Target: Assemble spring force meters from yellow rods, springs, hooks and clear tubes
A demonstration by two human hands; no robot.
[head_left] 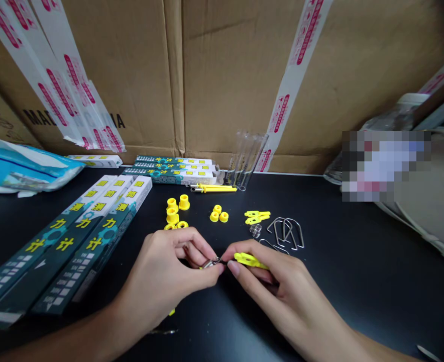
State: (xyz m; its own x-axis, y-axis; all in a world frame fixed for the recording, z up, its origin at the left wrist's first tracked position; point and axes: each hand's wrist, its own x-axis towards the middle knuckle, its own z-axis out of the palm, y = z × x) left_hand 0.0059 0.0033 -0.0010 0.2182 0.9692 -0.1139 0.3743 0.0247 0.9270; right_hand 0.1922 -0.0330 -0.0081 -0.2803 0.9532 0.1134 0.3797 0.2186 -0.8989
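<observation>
Small metal fitting [209, 263] pinched between thumb and forefinger of left hand [165, 274], low over the near middle of the worktop [357, 291]. Grip closed tight on it at the fingertips, remaining fingers curled under. Exact form of fitting too small to tell; shiny, apparently with a hook or loop end toward the right.

Yellow strip [250, 261] held in right hand [282, 289], grip closed round it, thumb on top, near end of strip pointing at the fitting. Both parts touching or very nearly so where the fingertips meet; cannot tell which.

Judged step: mating of fitting to end of yellow strip, at the alignment stage, not visibly seated. Next move judged to call for fine fingertip work: steady hold on both sides, ends brought square, a small push or hook-in, no slackening of either grip before engagement.

Just beyond the hands: coil spring [255, 230], bent wire loops [288, 232], spare yellow pieces [257, 216], yellow caps [177, 211] in two small groups. Farther back: yellow rod [214, 188] lying flat, clear tubes [246, 158] beside it, stacked printed boxes [173, 168]. To the left: long green boxes [75, 236] side by side, blue packet [22, 168] beyond them. Taped cardboard cartons [225, 75] along the rear.
</observation>
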